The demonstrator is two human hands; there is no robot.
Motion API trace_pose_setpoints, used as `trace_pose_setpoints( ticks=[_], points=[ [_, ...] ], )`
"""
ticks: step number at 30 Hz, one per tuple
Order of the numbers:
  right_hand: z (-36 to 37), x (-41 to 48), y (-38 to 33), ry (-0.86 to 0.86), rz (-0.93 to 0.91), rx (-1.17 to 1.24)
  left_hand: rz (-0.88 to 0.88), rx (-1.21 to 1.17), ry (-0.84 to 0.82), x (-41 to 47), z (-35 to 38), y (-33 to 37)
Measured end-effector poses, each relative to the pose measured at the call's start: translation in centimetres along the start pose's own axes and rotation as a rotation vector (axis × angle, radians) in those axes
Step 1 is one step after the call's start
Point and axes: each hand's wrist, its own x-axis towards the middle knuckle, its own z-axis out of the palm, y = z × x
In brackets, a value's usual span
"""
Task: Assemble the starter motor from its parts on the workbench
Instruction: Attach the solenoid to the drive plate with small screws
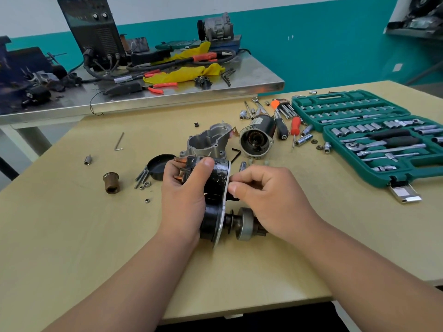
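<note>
Two hands on: left hand [184,188] grips motor body [217,182], likely heavy, rigid; right hand [271,197] pinches its rim.

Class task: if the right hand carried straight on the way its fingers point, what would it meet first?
The black solenoid unit gripped by the left hand. The right hand seems to be pinching that unit's flange edge at its fingertips, though depth is unclear.

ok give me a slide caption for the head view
Left hand grips the black starter part while the right hand pinches at its edge, over the workbench.
</note>
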Motion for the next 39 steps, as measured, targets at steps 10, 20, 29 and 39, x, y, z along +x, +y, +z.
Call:
trace_pose_setpoints(
  ticks=[10, 20, 29, 39],
  points=[
    [0.07, -0.04, 0.28, 0.036, -0.078, -0.192, -0.017, 0.019, -0.007, -0.11, 0.05, 0.28],
    [0.09, -0.03, 0.16, -0.008, -0.083, -0.24, -0.013, -0.004, 0.001, -0.2, 0.21, 0.25],
    [0.11, -0.19, 0.05, 0.052, -0.171, -0.263, -0.039, -0.033, 0.013, -0.05, 0.27, 0.16],
    [0.17, -0.07, 0.19, 0.048, -0.144, -0.222, -0.039, -0.031, 0.002, 0.0, 0.15, 0.24]
  ],
)
